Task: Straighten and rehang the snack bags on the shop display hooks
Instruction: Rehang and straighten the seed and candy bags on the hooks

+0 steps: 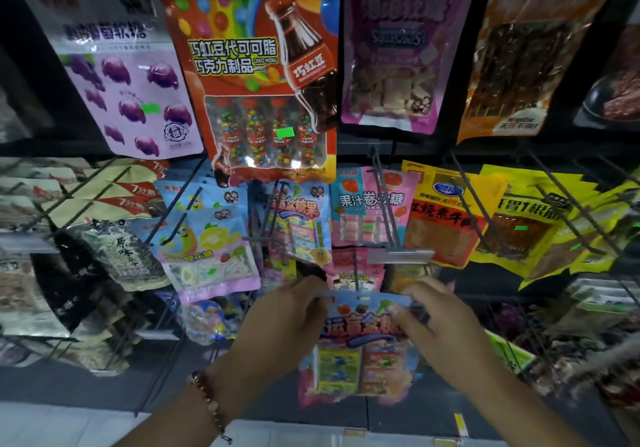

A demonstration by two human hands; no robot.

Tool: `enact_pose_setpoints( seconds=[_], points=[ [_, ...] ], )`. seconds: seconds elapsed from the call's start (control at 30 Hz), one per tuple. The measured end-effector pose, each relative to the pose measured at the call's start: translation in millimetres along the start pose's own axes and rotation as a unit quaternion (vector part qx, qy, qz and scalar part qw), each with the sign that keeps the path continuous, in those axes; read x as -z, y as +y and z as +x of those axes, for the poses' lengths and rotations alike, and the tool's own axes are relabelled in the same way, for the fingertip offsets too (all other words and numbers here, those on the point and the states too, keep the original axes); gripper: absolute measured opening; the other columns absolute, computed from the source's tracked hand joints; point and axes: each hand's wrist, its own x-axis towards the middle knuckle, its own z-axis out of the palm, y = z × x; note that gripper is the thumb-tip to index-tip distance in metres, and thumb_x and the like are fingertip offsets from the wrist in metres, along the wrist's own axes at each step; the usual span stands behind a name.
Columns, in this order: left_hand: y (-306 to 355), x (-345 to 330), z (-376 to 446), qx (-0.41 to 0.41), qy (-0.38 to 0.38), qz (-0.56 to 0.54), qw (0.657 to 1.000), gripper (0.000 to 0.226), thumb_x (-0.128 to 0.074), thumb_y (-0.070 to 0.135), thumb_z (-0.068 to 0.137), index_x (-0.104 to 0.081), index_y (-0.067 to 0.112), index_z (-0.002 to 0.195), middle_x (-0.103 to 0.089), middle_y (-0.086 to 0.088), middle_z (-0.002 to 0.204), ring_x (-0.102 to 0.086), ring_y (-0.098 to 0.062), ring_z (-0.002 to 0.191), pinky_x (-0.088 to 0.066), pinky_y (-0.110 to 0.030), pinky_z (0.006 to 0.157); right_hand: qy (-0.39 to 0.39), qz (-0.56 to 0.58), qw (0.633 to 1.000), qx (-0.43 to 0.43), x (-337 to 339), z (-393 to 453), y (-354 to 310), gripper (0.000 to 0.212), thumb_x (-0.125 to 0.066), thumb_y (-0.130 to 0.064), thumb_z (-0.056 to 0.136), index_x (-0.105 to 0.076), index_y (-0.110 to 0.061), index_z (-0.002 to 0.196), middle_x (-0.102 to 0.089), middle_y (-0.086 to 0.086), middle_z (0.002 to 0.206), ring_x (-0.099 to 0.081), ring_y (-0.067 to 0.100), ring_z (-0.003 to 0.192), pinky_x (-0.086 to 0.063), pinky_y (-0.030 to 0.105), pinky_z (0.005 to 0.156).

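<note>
My left hand (287,311) and right hand (440,322) pinch the top corners of a blue candy bag (360,339), held below a bare hook with a grey price tag (401,256). Hanging packets crowd around it; the red chocolate bean bag (263,75) reads "QIAO HONG". A beaded bracelet (207,398) circles my left wrist.

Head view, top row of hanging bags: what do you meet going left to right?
Purple grape gummy bag → red cola-bottle candy bag → magenta bag → orange bag. A further bag at the right edge is cut off.
</note>
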Motion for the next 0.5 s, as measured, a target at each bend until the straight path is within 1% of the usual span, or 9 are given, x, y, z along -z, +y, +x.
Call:
enact_pose_setpoints(
  seconds=[0.1, 0.17, 0.27, 0.3, 0.33, 0.37, 0.43, 0.47, 0.5],
  points=[
    [-16, 10, -5, 0.043, 0.004, -0.053, 0.998, 0.015, -0.05, 0.032, 0.102, -0.059, 0.029, 0.114, -0.064, 0.007, 0.104, -0.062, -0.017, 0.087, -0.051, -0.043, 0.074, -0.01, 0.008, 1.0, 0.009, -8, 11, -21, 0.024, -0.054, -0.04, 0.096, -0.053, -0.018, 0.087, -0.044, -0.007, 0.086, -0.046, 0.011, 0.075, -0.037, 0.03, 0.066],
    [-25, 20, -7, 0.068, 0.026, -0.075, 0.995, 0.019, -0.052, 0.034, 0.1, -0.06, 0.026, 0.115, -0.065, 0.005, 0.106, -0.063, -0.017, 0.092, -0.053, -0.044, 0.078, -0.018, 0.023, 0.999, 0.024, -12, 20, -36, 0.02, -0.055, -0.038, 0.097, -0.047, -0.026, 0.082, -0.041, -0.008, 0.082, -0.044, 0.012, 0.072, -0.034, 0.03, 0.063],
    [-41, 33, -7, 0.09, 0.053, -0.091, 0.99, 0.015, -0.052, 0.034, 0.1, -0.061, 0.024, 0.106, -0.065, 0.008, 0.096, -0.062, -0.006, 0.083, -0.051, -0.036, 0.069, -0.027, 0.02, 0.999, 0.029, -19, 36, -57, 0.031, -0.056, -0.036, 0.097, -0.036, -0.04, 0.074, -0.038, -0.012, 0.077, -0.044, 0.01, 0.071, -0.031, 0.023, 0.06],
    [-46, 38, -6, 0.093, 0.06, -0.087, 0.99, 0.014, -0.052, 0.033, 0.1, -0.061, 0.024, 0.103, -0.064, 0.01, 0.094, -0.06, -0.004, 0.081, -0.048, -0.03, 0.066, -0.029, 0.02, 0.999, 0.029, -22, 41, -63, 0.027, -0.057, -0.037, 0.096, -0.039, -0.041, 0.077, -0.039, -0.013, 0.077, -0.045, 0.008, 0.07, -0.032, 0.022, 0.06],
    [-51, 42, -6, 0.095, 0.063, -0.082, 0.99, 0.013, -0.051, 0.033, 0.1, -0.061, 0.024, 0.101, -0.062, 0.011, 0.093, -0.058, -0.002, 0.081, -0.044, -0.024, 0.064, -0.032, 0.019, 0.999, 0.027, -25, 46, -68, 0.014, -0.056, -0.038, 0.096, -0.048, -0.037, 0.084, -0.041, -0.015, 0.081, -0.045, 0.006, 0.071, -0.033, 0.021, 0.06],
    [-55, 47, -5, 0.098, 0.066, -0.079, 0.99, 0.013, -0.051, 0.033, 0.1, -0.061, 0.023, 0.101, -0.061, 0.012, 0.093, -0.057, -0.003, 0.081, -0.042, -0.021, 0.063, -0.034, 0.019, 0.999, 0.024, -29, 50, -73, 0.01, -0.056, -0.039, 0.096, -0.056, -0.029, 0.096, -0.042, -0.017, 0.086, -0.045, 0.005, 0.073, -0.034, 0.018, 0.062],
    [-66, 55, -4, 0.101, 0.07, -0.076, 0.989, 0.015, -0.05, 0.033, 0.101, -0.06, 0.022, 0.101, -0.061, 0.008, 0.093, -0.057, -0.007, 0.079, -0.044, -0.027, 0.063, -0.038, 0.006, 0.999, 0.019, -36, 59, -83, 0.026, -0.055, -0.039, 0.097, -0.059, -0.02, 0.115, -0.048, -0.014, 0.099, -0.046, 0.006, 0.077, -0.036, 0.02, 0.063],
    [-70, 58, -3, 0.103, 0.073, -0.076, 0.989, 0.015, -0.05, 0.033, 0.101, -0.06, 0.022, 0.1, -0.061, 0.006, 0.092, -0.057, -0.008, 0.077, -0.044, -0.029, 0.062, -0.038, 0.0, 0.999, 0.013, -38, 64, -88, 0.029, -0.054, -0.038, 0.098, -0.059, -0.019, 0.12, -0.052, -0.01, 0.106, -0.049, 0.009, 0.08, -0.039, 0.025, 0.066],
    [-75, 61, -3, 0.103, 0.076, -0.077, 0.989, 0.015, -0.05, 0.033, 0.101, -0.06, 0.023, 0.099, -0.06, 0.007, 0.092, -0.056, -0.008, 0.076, -0.042, -0.027, 0.06, -0.04, -0.001, 0.999, 0.005, -39, 68, -95, 0.029, -0.053, -0.036, 0.098, -0.058, -0.018, 0.121, -0.055, -0.006, 0.111, -0.053, 0.013, 0.083, -0.042, 0.03, 0.07]
  ],
)
